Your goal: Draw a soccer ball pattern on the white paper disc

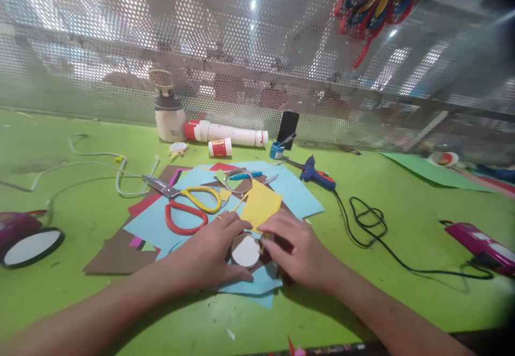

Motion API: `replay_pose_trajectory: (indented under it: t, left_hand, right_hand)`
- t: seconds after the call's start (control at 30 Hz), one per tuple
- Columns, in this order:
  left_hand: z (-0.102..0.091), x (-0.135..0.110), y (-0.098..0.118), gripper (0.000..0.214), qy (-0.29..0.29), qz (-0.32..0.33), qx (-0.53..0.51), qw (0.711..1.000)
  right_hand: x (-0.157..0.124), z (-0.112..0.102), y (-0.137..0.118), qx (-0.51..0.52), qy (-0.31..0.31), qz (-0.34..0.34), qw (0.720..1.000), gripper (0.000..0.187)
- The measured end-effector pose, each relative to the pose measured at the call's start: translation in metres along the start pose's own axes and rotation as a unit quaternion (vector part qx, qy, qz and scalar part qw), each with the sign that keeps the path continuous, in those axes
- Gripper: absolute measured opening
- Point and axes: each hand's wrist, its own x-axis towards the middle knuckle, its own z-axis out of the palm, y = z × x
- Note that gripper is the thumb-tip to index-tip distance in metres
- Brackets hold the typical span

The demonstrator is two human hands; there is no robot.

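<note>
Nearest the lens, two bare forearms [120, 287] reach in at eight and four o'clock, meeting at a white disc [245, 252] low in mid-view, above light-blue paper [259, 286]. Disc: plain pale face, roughly circular, brownish edge, slightly blurred. Likely light and fairly stiff, card-like; would probably slide on smooth paper and crease under a hard pinch. Best hold, I judge: rim at nine and three, face left free. Left hand [210, 248] curves round its nine o'clock side, fingers above, thumb below; whether they press the rim, cannot tell. Right hand [298, 244] half-curled at three, thumb and finger drawn together close by the edge; anything pinched there, too small to tell. Outward from the disc: yellow paper [261, 205] at one, scissors [173, 194] at ten, glue gun [317, 178] between one and two, all over a green tabletop [402, 302].
</note>
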Motion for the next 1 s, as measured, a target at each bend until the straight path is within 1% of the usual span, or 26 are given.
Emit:
replay_pose_trajectory:
  t: [0.1,0.13,0.17,0.27,0.33,0.43,0.47,0.5,0.53,0.57,0.63,0.67,0.77,0.83,0.9,0.97,1.0]
  left_hand:
    - [0.000,0.000,0.004,0.063,-0.007,0.001,0.008,1.000]
    - [-0.001,-0.001,0.005,0.060,-0.011,0.002,0.007,1.000]
    - [-0.002,-0.001,0.007,0.058,-0.016,0.000,0.005,1.000]
    - [-0.008,-0.005,0.009,0.058,-0.034,-0.017,-0.011,0.999]
    - [-0.013,-0.008,0.009,0.062,-0.050,-0.030,-0.021,0.998]
    - [-0.021,-0.012,0.008,0.075,-0.069,-0.037,-0.014,0.997]
    - [-0.022,-0.012,0.007,0.075,-0.072,-0.029,-0.007,0.997]
    - [-0.023,-0.013,0.007,0.069,-0.068,-0.009,-0.003,0.998]
    - [-0.023,-0.012,0.007,0.057,-0.067,0.016,0.005,0.998]
    - [-0.022,-0.012,0.008,0.043,-0.057,0.039,0.015,0.998]
    - [-0.020,-0.010,0.008,0.031,-0.039,0.072,0.035,0.996]
    - [-0.019,-0.009,0.007,0.028,-0.033,0.079,0.041,0.995]
    - [-0.016,-0.006,0.003,0.032,-0.028,0.071,0.043,0.996]
    - [-0.017,-0.003,-0.002,0.045,-0.014,0.047,0.045,0.998]
    - [-0.020,-0.001,-0.006,0.052,-0.001,0.029,0.044,0.999]
    - [-0.023,0.000,-0.007,0.053,0.004,0.019,0.047,0.999]
    - [-0.023,0.001,-0.007,0.052,0.000,0.019,0.051,0.999]
  right_hand:
    - [-0.003,0.005,-0.011,-0.003,-0.095,-0.001,0.995,0.008]
    - [-0.004,0.007,-0.013,-0.004,-0.104,0.000,0.995,0.009]
    - [-0.004,0.007,-0.013,-0.005,-0.099,0.002,0.995,0.011]
    - [-0.001,0.006,-0.008,0.002,-0.029,0.014,0.999,0.015]
    - [0.002,0.000,-0.001,-0.004,0.019,0.037,0.999,0.014]
    - [0.006,-0.019,0.010,-0.032,0.073,0.092,0.993,0.018]
    - [0.007,-0.028,0.013,-0.045,0.085,0.116,0.989,0.019]
    - [0.008,-0.037,0.017,-0.056,0.090,0.139,0.985,0.020]
    - [0.009,-0.046,0.020,-0.067,0.083,0.157,0.982,0.021]
    - [0.009,-0.055,0.022,-0.078,0.070,0.170,0.980,0.021]
    - [0.009,-0.069,0.023,-0.093,0.026,0.185,0.978,0.020]
    - [0.008,-0.074,0.022,-0.098,-0.001,0.187,0.977,0.020]
    - [0.003,-0.079,0.013,-0.109,-0.088,0.165,0.976,0.019]
    - [-0.005,-0.076,0.003,-0.109,-0.140,0.137,0.975,0.017]
    - [-0.016,-0.070,-0.008,-0.126,-0.183,0.101,0.970,0.016]
    - [-0.026,-0.062,-0.018,-0.187,-0.216,0.053,0.957,0.017]
    - [-0.031,-0.058,-0.022,-0.229,-0.231,0.025,0.945,0.019]
